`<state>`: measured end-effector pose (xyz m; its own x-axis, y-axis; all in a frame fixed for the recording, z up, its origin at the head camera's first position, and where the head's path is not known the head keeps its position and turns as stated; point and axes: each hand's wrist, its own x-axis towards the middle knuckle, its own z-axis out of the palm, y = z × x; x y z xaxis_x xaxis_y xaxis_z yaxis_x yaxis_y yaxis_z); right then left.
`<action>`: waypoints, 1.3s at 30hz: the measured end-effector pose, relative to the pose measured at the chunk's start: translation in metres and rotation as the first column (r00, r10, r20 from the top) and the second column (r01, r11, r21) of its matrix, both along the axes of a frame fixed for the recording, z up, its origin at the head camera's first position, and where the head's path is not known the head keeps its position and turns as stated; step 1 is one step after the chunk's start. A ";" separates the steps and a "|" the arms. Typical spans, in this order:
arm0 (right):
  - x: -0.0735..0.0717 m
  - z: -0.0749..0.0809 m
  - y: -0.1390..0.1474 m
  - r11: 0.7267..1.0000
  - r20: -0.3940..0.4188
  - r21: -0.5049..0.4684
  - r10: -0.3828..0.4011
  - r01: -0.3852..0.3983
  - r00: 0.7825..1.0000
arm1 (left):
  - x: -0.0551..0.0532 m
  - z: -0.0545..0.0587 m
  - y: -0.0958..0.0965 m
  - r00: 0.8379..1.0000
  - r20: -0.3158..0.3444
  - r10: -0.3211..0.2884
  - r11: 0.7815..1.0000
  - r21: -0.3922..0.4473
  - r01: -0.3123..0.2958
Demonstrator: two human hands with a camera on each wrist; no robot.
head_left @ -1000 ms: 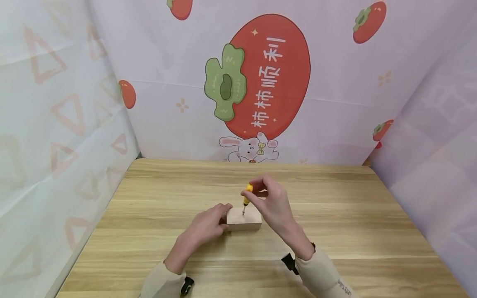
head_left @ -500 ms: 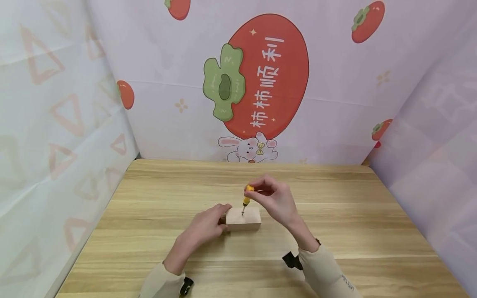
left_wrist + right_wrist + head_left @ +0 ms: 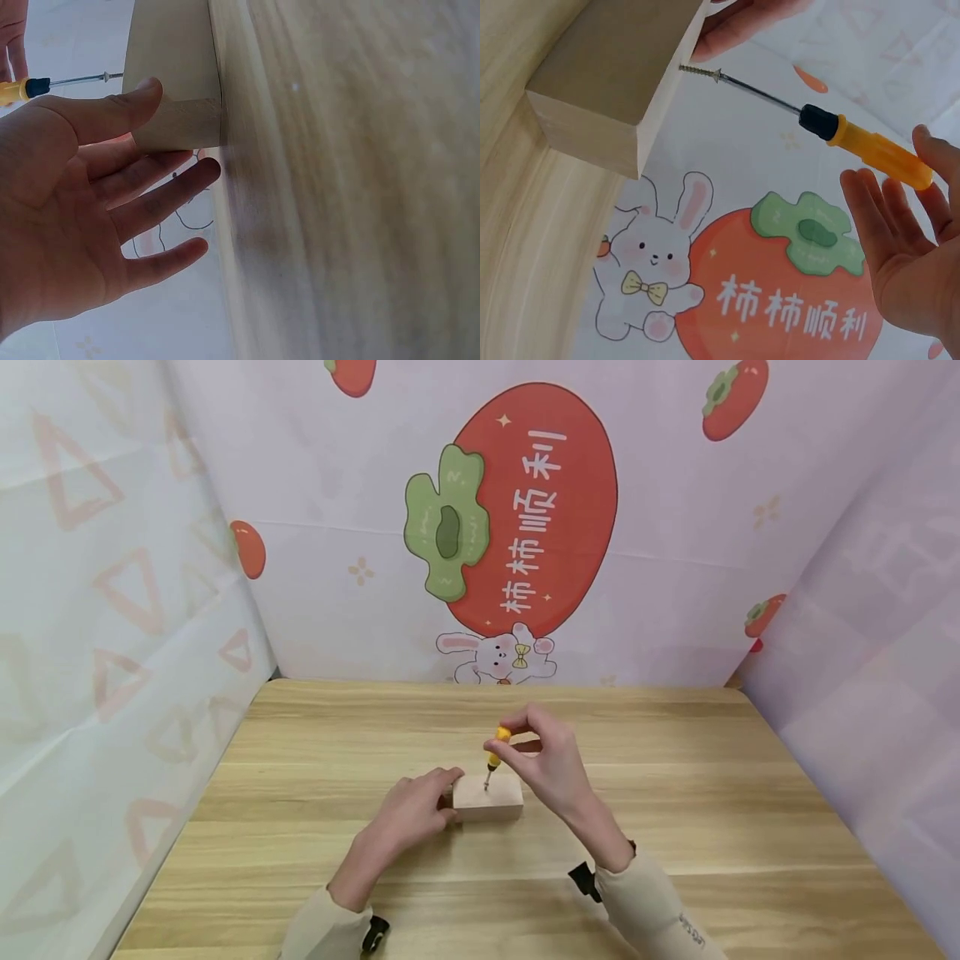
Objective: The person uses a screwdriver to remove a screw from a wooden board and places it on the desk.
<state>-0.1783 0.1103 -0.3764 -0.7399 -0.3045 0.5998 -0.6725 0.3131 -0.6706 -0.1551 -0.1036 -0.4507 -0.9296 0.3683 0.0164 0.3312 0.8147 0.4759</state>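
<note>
A pale wooden block (image 3: 502, 793) lies on the table, its left end gripped by my left hand (image 3: 408, 812). In the left wrist view, the thumb presses one face of the block (image 3: 169, 52) and the other fingers spread behind and below. My right hand (image 3: 553, 768) pinches the end of a yellow-handled screwdriver (image 3: 877, 154) between thumb and fingers. The screwdriver leans a little to the right. Its tip meets the head of a screw (image 3: 697, 71) that stands in the block's top face, most of its thread showing.
The wood-grain table (image 3: 337, 727) spreads around the block. A printed fabric backdrop (image 3: 315, 618) rises behind it, with cloth on both sides. Black straps with small devices (image 3: 375, 935) sit at the wrists of the light sleeves.
My right wrist swung right, then back left, while the fingers shifted on the screwdriver's handle. The left hand and block stay put; the head view has shifted slightly.
</note>
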 end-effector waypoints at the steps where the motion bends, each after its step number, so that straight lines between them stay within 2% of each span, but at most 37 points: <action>1: 0.001 -0.001 -0.001 1.000 -0.015 0.005 -0.024 0.024 1.000 | 0.000 0.000 0.000 1.000 -0.003 0.001 1.000 -0.001 -0.001; 6: 0.008 -0.002 -0.004 0.993 -0.009 -0.003 -0.118 0.118 0.993 | 0.000 0.001 0.001 1.000 0.009 0.012 1.000 0.003 -0.012; 11: 0.012 0.000 -0.003 0.992 0.009 -0.022 -0.127 0.128 0.992 | -0.001 0.001 0.002 1.000 0.003 0.015 1.000 0.002 -0.015; 16: 0.009 0.003 0.000 0.996 0.045 -0.030 -0.081 0.082 0.996 | 0.000 0.002 0.003 1.000 -0.015 0.007 1.000 -0.014 -0.007; 21: 0.008 0.005 0.006 1.000 0.074 0.006 -0.026 0.026 0.997 | 0.001 0.004 0.005 0.999 -0.039 0.002 0.999 -0.042 -0.003; 26: 0.006 0.007 0.010 0.997 0.110 0.024 0.070 -0.073 0.991 | 0.000 0.002 0.004 0.999 -0.042 0.010 0.999 -0.050 -0.012; 28: 0.004 0.005 0.010 0.997 0.121 0.018 0.075 -0.078 0.990 | 0.000 0.001 0.003 0.999 -0.038 0.006 0.999 -0.044 -0.008; 32: 0.006 0.000 0.005 0.999 0.106 0.019 0.025 -0.028 0.994 | -0.001 -0.001 0.000 1.000 -0.003 0.005 1.000 -0.024 -0.005; 39: 0.011 -0.001 -0.003 0.990 -0.001 0.072 -0.119 0.119 0.993 | -0.004 -0.003 -0.002 0.999 0.048 0.012 1.000 0.027 -0.013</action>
<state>-0.1677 0.1069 -0.3779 -0.7751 -0.2566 0.5774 -0.6257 0.4382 -0.6453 -0.1594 -0.1055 -0.4536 -0.9340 0.3569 -0.0179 0.2977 0.8049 0.5133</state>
